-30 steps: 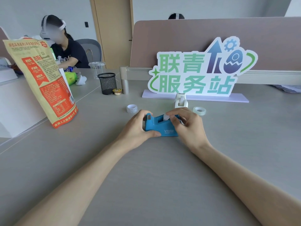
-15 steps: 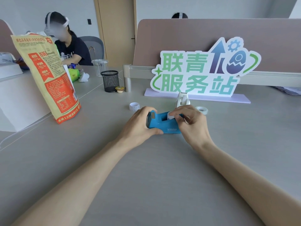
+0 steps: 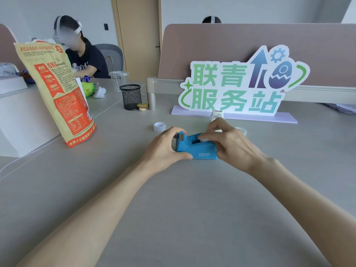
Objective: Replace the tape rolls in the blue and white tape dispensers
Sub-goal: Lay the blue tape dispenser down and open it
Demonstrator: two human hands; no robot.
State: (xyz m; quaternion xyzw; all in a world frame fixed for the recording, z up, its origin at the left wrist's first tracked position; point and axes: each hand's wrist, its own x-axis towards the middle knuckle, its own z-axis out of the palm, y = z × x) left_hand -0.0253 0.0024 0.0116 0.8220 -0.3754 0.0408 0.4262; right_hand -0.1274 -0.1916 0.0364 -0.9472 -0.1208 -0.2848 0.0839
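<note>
Fingers (image 3: 207, 134) of right hand (image 3: 233, 143) bunched together, reaching down into the open top slot of the blue tape dispenser (image 3: 194, 146), pinching something whitish inside (too hidden to tell if it is the roll or its core). Left hand (image 3: 165, 149) wraps the cutter end of that dispenser, thumb along the near side, fingers curled over the far side, holding it flat on the grey desk (image 3: 173, 209). Dispenser sits mid-desk, logo side facing the camera. White tape dispenser (image 3: 216, 114) stands just behind the right hand, mostly covered by it, in front of the green-lettered sign (image 3: 238, 87). 1 white ring, tape core or roll (image 3: 159, 126), lies left of it, near the left hand, not touching. 1 clear tape roll (image 3: 242, 130) peeks out just right of the right hand. Orange-and-tan bag (image 3: 57, 93) stands upright far left; black mesh cup (image 3: 130, 96) further back.
</note>
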